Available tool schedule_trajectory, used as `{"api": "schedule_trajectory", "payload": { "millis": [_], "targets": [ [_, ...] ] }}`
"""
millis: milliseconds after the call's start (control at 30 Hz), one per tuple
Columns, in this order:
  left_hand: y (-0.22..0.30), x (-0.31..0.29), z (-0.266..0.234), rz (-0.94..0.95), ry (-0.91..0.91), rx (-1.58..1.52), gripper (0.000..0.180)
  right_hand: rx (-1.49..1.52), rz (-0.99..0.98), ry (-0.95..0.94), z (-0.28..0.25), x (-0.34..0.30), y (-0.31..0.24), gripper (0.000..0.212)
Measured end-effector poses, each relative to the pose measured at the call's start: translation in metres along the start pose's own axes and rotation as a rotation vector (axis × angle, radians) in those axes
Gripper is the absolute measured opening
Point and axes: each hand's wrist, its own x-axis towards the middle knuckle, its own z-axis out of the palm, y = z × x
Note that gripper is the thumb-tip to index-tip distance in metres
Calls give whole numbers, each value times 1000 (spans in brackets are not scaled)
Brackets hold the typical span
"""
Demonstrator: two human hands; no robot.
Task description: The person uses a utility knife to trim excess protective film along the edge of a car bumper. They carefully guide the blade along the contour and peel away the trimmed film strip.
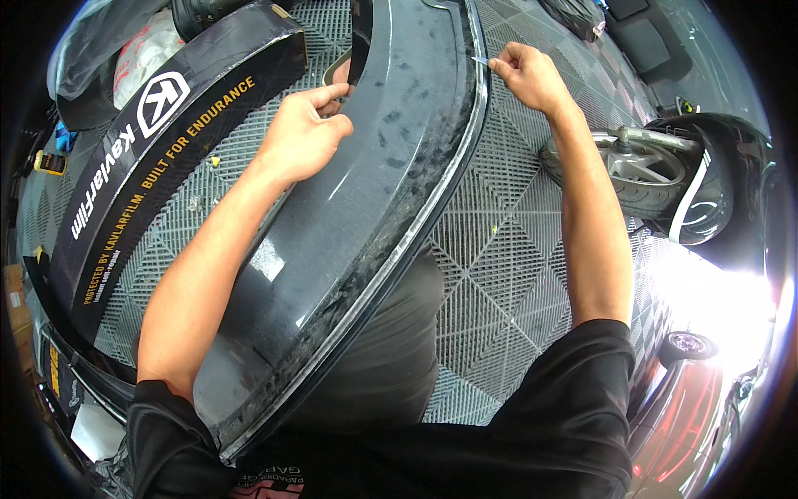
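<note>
A long, curved, dark grey car body panel [366, 166], which looks like a bumper, stretches in front of me, with dust and dark smudges along its raised rim. My left hand [307, 133] is closed at the panel's inner edge, fingers curled and thumb against it; the undersides of the fingers are hidden. Over the outer rim at the far end, my right hand [528, 76] pinches a thin, pale bluish blade-like piece [481, 61]. Its tip meets the rim; the exact kind is too small to make out.
A long black printed box [179, 137] lies at the left, with a white plastic bag [150, 54] behind it. Grey slotted tiles [499, 249] cover the floor. On the right stands a motorcycle wheel [640, 170], and a reddish car [690, 416] is at lower right.
</note>
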Motion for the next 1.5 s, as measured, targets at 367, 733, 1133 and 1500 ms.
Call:
{"api": "schedule_trajectory", "payload": {
  "millis": [367, 733, 1133, 1500],
  "targets": [
    [5, -3, -1, 4, 5, 75, 66, 9, 63, 3, 3, -26, -15, 33],
    [8, -6, 3, -4, -5, 32, 63, 51, 105, 91, -7, 4, -16, 36],
    [9, -7, 1, -7, -18, 27, 64, -43, 50, -8, -1, -1, -22, 35],
    [1, -3, 0, -11, -22, 4, 63, -30, 118, -43, 7, -25, -31, 34]
  ]
}}
